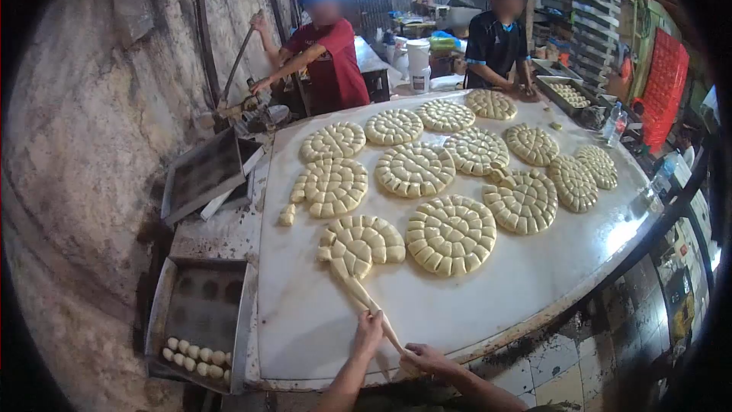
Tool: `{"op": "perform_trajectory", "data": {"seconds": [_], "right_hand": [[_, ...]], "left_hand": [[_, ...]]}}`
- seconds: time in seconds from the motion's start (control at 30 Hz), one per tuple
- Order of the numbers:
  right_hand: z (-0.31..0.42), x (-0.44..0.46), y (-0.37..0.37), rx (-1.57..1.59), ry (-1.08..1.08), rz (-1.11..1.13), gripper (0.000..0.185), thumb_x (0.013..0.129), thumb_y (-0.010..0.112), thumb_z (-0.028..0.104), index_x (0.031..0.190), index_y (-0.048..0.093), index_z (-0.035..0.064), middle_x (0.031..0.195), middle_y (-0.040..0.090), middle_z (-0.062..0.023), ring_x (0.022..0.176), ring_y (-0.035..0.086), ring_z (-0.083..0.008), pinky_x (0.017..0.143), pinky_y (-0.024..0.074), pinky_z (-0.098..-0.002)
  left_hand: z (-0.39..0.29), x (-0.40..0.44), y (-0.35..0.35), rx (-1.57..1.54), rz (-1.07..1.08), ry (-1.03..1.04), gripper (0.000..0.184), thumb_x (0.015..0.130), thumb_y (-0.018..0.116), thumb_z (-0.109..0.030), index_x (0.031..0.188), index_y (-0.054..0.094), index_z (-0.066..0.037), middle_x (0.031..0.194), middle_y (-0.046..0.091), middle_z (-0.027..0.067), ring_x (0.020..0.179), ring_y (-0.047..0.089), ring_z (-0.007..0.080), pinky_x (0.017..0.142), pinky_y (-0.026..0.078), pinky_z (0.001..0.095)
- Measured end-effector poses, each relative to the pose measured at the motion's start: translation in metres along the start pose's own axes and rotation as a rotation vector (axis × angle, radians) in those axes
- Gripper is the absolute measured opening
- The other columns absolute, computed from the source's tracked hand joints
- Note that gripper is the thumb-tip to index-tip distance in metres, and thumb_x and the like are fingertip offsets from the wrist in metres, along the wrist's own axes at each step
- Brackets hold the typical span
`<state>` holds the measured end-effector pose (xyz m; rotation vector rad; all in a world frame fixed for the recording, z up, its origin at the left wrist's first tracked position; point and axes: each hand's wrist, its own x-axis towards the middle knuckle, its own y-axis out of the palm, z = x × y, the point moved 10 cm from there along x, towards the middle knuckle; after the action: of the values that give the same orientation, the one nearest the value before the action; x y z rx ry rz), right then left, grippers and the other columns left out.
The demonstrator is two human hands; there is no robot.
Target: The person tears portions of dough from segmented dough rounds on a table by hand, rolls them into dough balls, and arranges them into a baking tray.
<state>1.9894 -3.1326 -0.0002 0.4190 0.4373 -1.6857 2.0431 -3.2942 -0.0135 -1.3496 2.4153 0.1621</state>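
Note:
A long strip of pale dough [389, 330] runs down from a partly uncoiled dough spiral [362, 248] near the front of the white table [320, 336]. My left hand [369, 333] is closed around the strip partway along. At its lower end, my right hand [425, 358] grips the same strip near the table's front edge. Beyond my hands, a round coil of cut dough [451, 235] lies just right of the uncoiled one. Several more coils cover the middle and back of the table.
At the left, a metal tray [248, 305] holds dough balls, and another tray [204, 172] leans behind it. Two people stand beyond the table, one in red [332, 61], one in black [496, 42]. Plastic bottles [616, 123] and a tray of dough pieces [566, 93] are at the right.

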Motion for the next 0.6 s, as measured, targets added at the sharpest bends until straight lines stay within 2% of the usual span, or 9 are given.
{"op": "perform_trajectory", "data": {"seconds": [0.1,0.23,0.27,0.3,0.37,0.43,0.5,0.57,0.6], "right_hand": [[-0.005,-0.02,0.011,-0.079,0.054,0.075,0.04,0.084,0.052,0.042,0.093,0.057,0.0032,0.074,0.056,-0.0065,0.066,0.051,-0.0153,0.06,0.0414,-0.0307],[0.024,-0.037,0.032,-0.326,-0.044,0.181,0.037,0.085,0.052,0.04,0.093,0.056,0.0033,0.075,0.056,-0.0059,0.07,0.05,-0.0141,0.064,0.0423,-0.0294],[0.021,-0.038,0.029,-0.047,-0.012,0.179,0.036,0.087,0.052,0.038,0.094,0.055,0.003,0.078,0.056,-0.0055,0.073,0.051,-0.0139,0.066,0.0426,-0.0294],[0.018,-0.038,0.025,0.233,0.019,0.171,0.034,0.088,0.052,0.036,0.096,0.055,0.0027,0.082,0.056,-0.0051,0.075,0.051,-0.0136,0.068,0.0428,-0.0293],[0.015,-0.019,-0.008,0.556,-0.154,-0.009,0.027,0.092,0.049,0.027,0.097,0.053,0.0008,0.09,0.057,-0.0082,0.083,0.055,-0.0195,0.076,0.0451,-0.0335],[0.02,0.003,-0.03,0.918,-0.269,-0.093,0.027,0.092,0.049,0.026,0.1,0.051,0.0006,0.091,0.056,-0.0084,0.082,0.054,-0.0187,0.077,0.0456,-0.0345],[0.025,0.022,-0.033,1.007,-0.246,-0.213,0.028,0.091,0.05,0.025,0.101,0.052,-0.0004,0.091,0.055,-0.0086,0.083,0.054,-0.018,0.077,0.0457,-0.0354],[0.036,0.038,-0.017,0.985,-0.279,-0.218,0.028,0.091,0.05,0.024,0.103,0.052,-0.0018,0.089,0.056,-0.0087,0.082,0.055,-0.0186,0.074,0.0465,-0.0351],[0.057,0.038,-0.009,0.612,-0.279,-0.298,0.03,0.091,0.05,0.024,0.104,0.052,-0.0028,0.088,0.056,-0.0081,0.08,0.055,-0.0185,0.072,0.0469,-0.0349]], "left_hand": [[0.008,-0.009,0.015,-0.353,-0.065,-0.242,0.042,0.089,0.048,-0.034,0.111,0.04,0.0,0.075,0.052,0.0088,0.06,0.057,0.0187,0.05,0.048,0.0296],[0.018,0.042,-0.013,-0.559,-0.056,-0.264,0.033,0.09,0.043,-0.038,0.1,0.042,-0.007,0.069,0.044,0.0045,0.044,0.051,0.0155,0.039,0.04,0.0297],[0.034,0.048,-0.016,-0.465,0.029,-0.284,0.037,0.089,0.043,-0.039,0.102,0.044,-0.004,0.072,0.052,0.0099,0.049,0.056,0.0265,0.046,0.045,0.0372],[0.057,0.039,-0.02,-0.468,0.035,-0.281,0.037,0.089,0.043,-0.039,0.102,0.044,-0.004,0.072,0.052,0.0099,0.049,0.056,0.0265,0.046,0.045,0.0372],[0.063,0.005,-0.036,0.214,0.083,-0.099,0.043,0.088,0.044,-0.04,0.103,0.046,0.0,0.08,0.057,0.0175,0.071,0.056,0.0371,0.065,0.045,0.0429],[0.019,-0.066,-0.052,0.579,0.19,-0.068,0.048,0.087,0.046,-0.042,0.103,0.049,0.004,0.094,0.058,0.0255,0.094,0.051,0.0447,0.085,0.039,0.0461],[0.047,-0.113,-0.064,0.661,0.533,0.065,0.044,0.083,0.052,-0.042,0.098,0.055,0.0,0.093,0.058,0.0223,0.094,0.051,0.0387,0.085,0.038,0.0443],[0.156,-0.106,-0.127,0.503,0.469,0.196,0.04,0.087,0.052,-0.041,0.093,0.058,-0.002,0.077,0.057,0.0184,0.078,0.056,0.0342,0.072,0.044,0.0441],[0.128,-0.102,-0.148,0.503,0.469,0.206,0.04,0.087,0.052,-0.041,0.093,0.058,-0.002,0.077,0.057,0.0184,0.078,0.056,0.0342,0.072,0.044,0.0441]]}}
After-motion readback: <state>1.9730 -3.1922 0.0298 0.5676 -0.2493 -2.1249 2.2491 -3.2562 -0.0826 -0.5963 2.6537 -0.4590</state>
